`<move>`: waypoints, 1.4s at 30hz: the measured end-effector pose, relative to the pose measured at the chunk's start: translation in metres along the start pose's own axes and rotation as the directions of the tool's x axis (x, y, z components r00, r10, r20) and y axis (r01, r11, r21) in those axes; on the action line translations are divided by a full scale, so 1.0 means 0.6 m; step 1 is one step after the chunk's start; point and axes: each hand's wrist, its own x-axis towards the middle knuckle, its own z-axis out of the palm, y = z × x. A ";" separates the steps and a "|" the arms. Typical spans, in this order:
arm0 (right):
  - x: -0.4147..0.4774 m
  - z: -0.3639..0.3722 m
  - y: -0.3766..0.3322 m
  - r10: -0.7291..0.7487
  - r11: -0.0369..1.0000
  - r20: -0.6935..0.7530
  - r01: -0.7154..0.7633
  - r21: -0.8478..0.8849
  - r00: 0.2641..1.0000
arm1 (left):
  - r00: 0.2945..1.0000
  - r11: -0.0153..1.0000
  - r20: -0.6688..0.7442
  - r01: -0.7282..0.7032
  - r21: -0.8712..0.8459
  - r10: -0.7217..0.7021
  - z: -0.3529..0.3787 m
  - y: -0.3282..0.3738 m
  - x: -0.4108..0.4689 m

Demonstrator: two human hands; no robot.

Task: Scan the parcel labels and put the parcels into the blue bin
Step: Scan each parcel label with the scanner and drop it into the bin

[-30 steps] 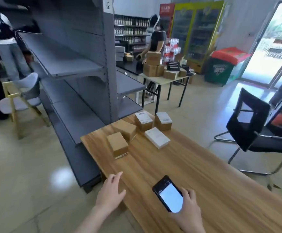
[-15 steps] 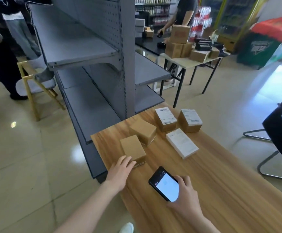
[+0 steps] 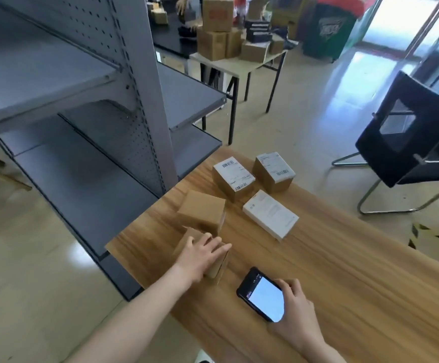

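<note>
Wooden table [image 3: 344,271] — left hand [image 3: 200,254] flat atop nearest parcel [image 3: 219,265].

Five parcels [image 3: 270,217] on table [image 3: 344,284]

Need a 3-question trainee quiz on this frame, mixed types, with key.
1. True or false: the left hand rests on a parcel.
2. What does the right hand hold? A) tape B) phone C) pen
3. How many parcels on the table show a label face-up?

Key:
1. True; it covers the nearest parcel.
2. B.
3. Two; the flat white box shows only print.
</note>
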 end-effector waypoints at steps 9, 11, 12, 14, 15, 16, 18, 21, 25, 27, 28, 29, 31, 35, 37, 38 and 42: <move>-0.037 -0.024 0.020 0.066 0.997 -0.147 -0.060 0.048 0.987 | 0.911 0.783 -0.362 -0.075 -0.617 -0.198 -0.017 0.015 -0.023; -0.046 -0.028 0.022 0.059 0.997 -0.155 -0.052 0.051 0.986 | 0.901 0.659 -0.334 -0.076 -0.748 -0.276 -0.009 0.026 -0.030; -0.051 -0.030 0.023 0.057 0.997 -0.158 -0.049 0.055 0.986 | 0.902 0.611 -0.304 -0.059 -0.789 -0.306 -0.002 0.031 -0.033; -0.059 -0.032 0.026 0.049 0.998 -0.160 -0.042 0.048 0.986 | 0.915 0.555 -0.237 -0.018 -0.831 -0.325 0.015 0.041 -0.044; -0.063 -0.033 0.027 0.045 0.998 -0.157 -0.039 0.039 0.987 | 0.922 0.540 -0.214 -0.006 -0.841 -0.323 0.023 0.044 -0.050; -0.066 -0.033 0.028 0.044 0.999 -0.151 -0.039 0.035 0.988 | 0.924 0.531 -0.206 -0.003 -0.847 -0.323 0.030 0.047 -0.057; -0.070 -0.035 0.029 0.042 0.999 -0.135 -0.037 0.038 0.990 | 0.914 0.529 -0.216 -0.002 -0.849 -0.343 0.038 0.046 -0.071; -0.071 -0.035 0.027 0.020 1.000 -0.109 -0.018 0.020 0.994 | 0.889 0.581 -0.249 0.022 -0.814 -0.384 0.045 0.032 -0.089; -0.063 -0.029 0.013 -0.024 1.000 -0.082 0.026 0.013 0.996 | 0.855 0.678 -0.285 0.101 -0.728 -0.434 0.061 -0.002 -0.115; -0.055 -0.025 0.001 -0.052 0.999 -0.063 0.052 0.003 0.997 | 0.847 0.692 -0.269 0.150 -0.706 -0.459 0.067 -0.017 -0.128; -0.051 -0.023 -0.006 -0.061 0.998 -0.053 0.061 -0.003 0.997 | 0.848 0.687 -0.250 0.171 -0.707 -0.468 0.069 -0.023 -0.135; -0.046 -0.020 -0.012 -0.069 0.998 -0.045 0.069 -0.004 0.997 | 0.852 0.679 -0.226 0.188 -0.710 -0.472 0.072 -0.028 -0.140; -0.035 -0.016 -0.026 -0.087 0.996 -0.030 0.087 -0.006 0.996 | 0.866 0.669 -0.180 0.213 -0.713 -0.467 0.076 -0.035 -0.146; -0.009 -0.012 -0.050 -0.129 0.991 0.003 0.129 -0.039 0.992 | 0.881 0.608 -0.107 0.226 -0.761 -0.461 0.081 -0.041 -0.147; 0.001 -0.010 -0.060 -0.131 0.990 0.017 0.132 -0.052 0.991 | 0.883 0.570 -0.066 0.241 -0.786 -0.464 0.084 -0.044 -0.141; 0.005 -0.009 -0.063 -0.131 0.990 0.021 0.132 -0.053 0.991 | 0.886 0.561 -0.043 0.254 -0.788 -0.461 0.086 -0.046 -0.137; 0.017 -0.012 -0.066 -0.125 0.990 0.025 0.126 -0.061 0.992 | 0.921 0.606 0.023 0.274 -0.746 -0.388 0.097 -0.054 -0.120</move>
